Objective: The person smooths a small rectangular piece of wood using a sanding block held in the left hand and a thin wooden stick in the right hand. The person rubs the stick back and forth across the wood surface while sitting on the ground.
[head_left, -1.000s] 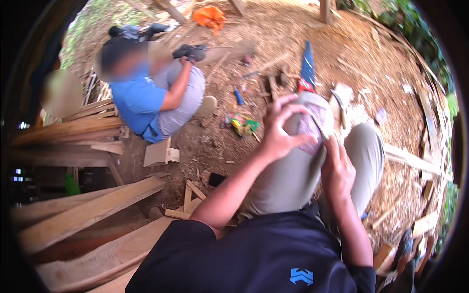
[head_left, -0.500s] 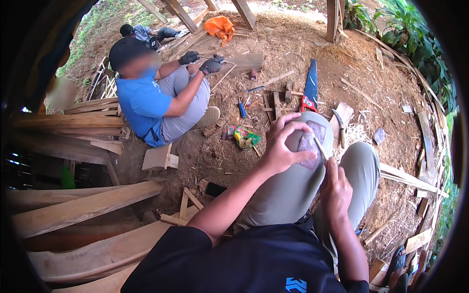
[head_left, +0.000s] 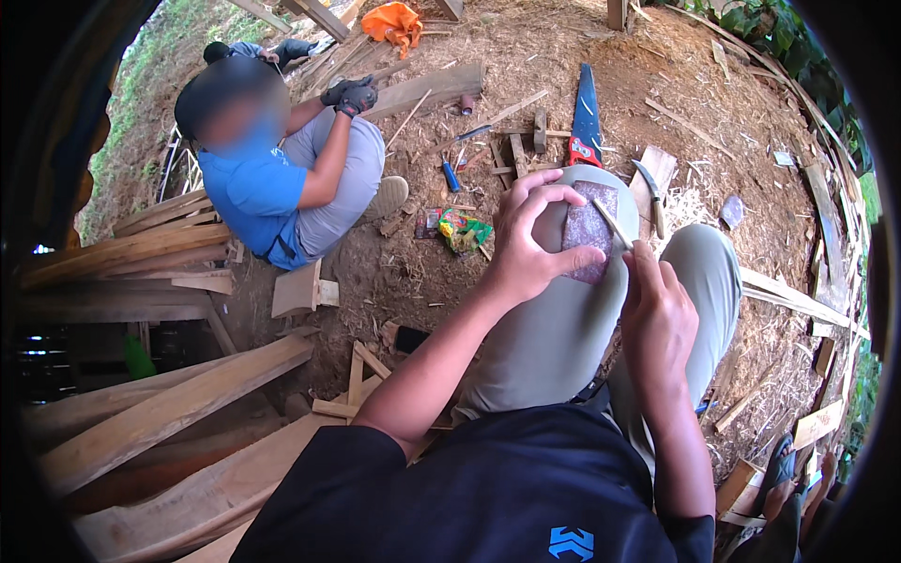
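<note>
My left hand (head_left: 528, 235) holds a flat, speckled purplish-grey rectangular piece (head_left: 584, 235) against my raised knee, thumb on its near edge and fingers along its far left side. Whether it is sandpaper or a thin stone I cannot tell. A slim pale stick (head_left: 610, 221) is pinched in my right hand (head_left: 659, 305), its far end lying over the rectangle's surface. Just right of the knee, a curved-bladed knife (head_left: 654, 199) rests on a wooden board (head_left: 663, 167). Beyond the knee lies a handsaw (head_left: 586, 117) with a blue blade and red handle.
At the left, a person in a blue shirt (head_left: 253, 192) sits with gloved hands (head_left: 352, 96) together. Long timbers (head_left: 178, 399) are stacked at the lower left. A blue-handled tool (head_left: 450, 175), a green-yellow packet (head_left: 463, 231) and wood scraps (head_left: 519, 155) lie on the shaving-strewn ground.
The whole view has shifted, so ground objects sit higher in the picture. My right hand and the stick have changed angle slightly over the rectangle. The other person's gloved hands have come together.
</note>
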`<state>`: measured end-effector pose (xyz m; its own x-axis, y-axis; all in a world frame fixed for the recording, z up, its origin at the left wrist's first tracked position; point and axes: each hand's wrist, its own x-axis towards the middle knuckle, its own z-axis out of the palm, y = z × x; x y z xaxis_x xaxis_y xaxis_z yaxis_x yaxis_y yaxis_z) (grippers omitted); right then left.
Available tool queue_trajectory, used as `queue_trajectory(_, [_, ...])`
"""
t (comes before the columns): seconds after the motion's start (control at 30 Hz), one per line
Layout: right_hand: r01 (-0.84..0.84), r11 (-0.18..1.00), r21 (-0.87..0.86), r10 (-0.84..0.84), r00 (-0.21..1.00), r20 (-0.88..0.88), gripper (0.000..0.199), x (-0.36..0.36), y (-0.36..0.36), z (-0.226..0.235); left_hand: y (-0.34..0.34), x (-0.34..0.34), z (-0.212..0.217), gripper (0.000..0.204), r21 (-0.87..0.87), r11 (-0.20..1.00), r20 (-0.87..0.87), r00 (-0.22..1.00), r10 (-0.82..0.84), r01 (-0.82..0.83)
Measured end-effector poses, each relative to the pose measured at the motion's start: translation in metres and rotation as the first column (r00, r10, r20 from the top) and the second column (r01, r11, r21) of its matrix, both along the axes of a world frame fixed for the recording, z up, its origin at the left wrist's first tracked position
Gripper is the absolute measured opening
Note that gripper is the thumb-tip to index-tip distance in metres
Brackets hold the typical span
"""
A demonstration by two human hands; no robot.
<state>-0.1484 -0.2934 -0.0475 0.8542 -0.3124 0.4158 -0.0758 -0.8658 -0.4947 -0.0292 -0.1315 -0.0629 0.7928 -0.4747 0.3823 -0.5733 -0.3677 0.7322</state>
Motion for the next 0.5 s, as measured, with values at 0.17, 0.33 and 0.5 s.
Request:
queue_trajectory(0.17, [0.116, 0.820, 0.561, 0.088, 0.942, -0.323, 0.022, -0.009, -0.012, 0.016, 0.003, 0.000, -0.002, 0.063, -0.002, 1.000, -0.008, 1.000, 0.001, -0.001])
queue_trajectory(0.33, [0.101, 0.755, 0.648, 0.178, 0.920, -0.350, 0.027, 0.000, -0.020, 0.010, 0.000, 0.001, -0.001, 0.060, -0.057, 0.998, 0.003, 1.000, 0.013, -0.013])
queue_trajectory(0.5, [0.134, 0.788, 0.601, 0.095, 0.938, -0.333, 0.027, -0.001, -0.006, 0.006, 0.000, 0.001, -0.002, 0.060, -0.047, 0.999, -0.011, 1.000, 0.011, -0.012])
